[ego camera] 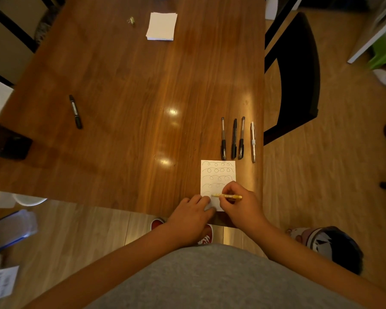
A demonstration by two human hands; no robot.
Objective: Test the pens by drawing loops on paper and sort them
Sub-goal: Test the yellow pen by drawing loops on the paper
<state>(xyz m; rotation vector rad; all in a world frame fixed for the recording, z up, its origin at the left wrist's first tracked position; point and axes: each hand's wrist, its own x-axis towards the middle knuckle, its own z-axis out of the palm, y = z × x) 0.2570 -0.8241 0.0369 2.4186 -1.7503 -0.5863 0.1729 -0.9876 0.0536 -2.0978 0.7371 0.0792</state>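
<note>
A small white sheet of paper [217,175] lies on the brown wooden table [132,97] near its close right corner. Four rows of dark loops run across the sheet's upper part, with a fainter line starting below them. The right hand [239,204] rests on the sheet's lower right, fingers and thumb curled round a slim yellow pen [228,196]. That pen lies nearly level, its tip pointing left onto the sheet under the loop rows. The left hand [191,214] sits at the sheet's lower left corner, fingers laid on the paper and pressing it down, gripping nothing. Just beyond the sheet's far edge four pens lie side by side without touching: a clear pen with a black grip [223,139], an all-black pen [234,139], a second clear pen with a black grip [241,138] and a white pen [253,141] furthest right. Far left of the sheet a thick black marker [75,111] lies alone. Well beyond the sheet sits a stack of blank white paper [161,26], with a small crumpled scrap [131,20] beside it. Right of the sheet, off the table, stands a black chair [299,74].
</note>
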